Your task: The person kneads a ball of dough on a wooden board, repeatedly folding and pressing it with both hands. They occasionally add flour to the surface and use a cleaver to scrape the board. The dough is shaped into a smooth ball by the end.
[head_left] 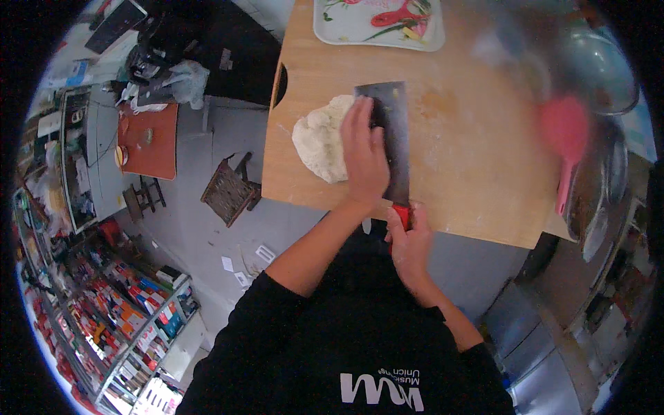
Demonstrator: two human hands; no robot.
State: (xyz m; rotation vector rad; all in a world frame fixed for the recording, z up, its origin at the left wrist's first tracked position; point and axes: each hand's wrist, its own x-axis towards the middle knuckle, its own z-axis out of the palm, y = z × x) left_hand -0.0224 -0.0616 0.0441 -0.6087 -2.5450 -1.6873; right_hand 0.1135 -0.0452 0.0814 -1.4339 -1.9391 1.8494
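My right hand (411,245) is wrapped round the red handle of a cleaver (397,145) at the board's near edge. The wide grey blade points away from me, lying over the wooden board (477,173). Left of the blade sits a lump of pale dough (320,144) with a rough surface. My left hand (365,155) rests between the two, its fingers stretched out, covering the dough's right side and touching the blade's left part. Whether the blade's left edge meets the dough is hidden under that hand.
A white tray (377,39) with a printed pattern stands at the board's far edge. To the right are a pink ladle-like utensil (566,124), blurred, and a glass lid (602,69). A woven stool (230,191) stands on the floor at left, near stocked shelves (131,325).
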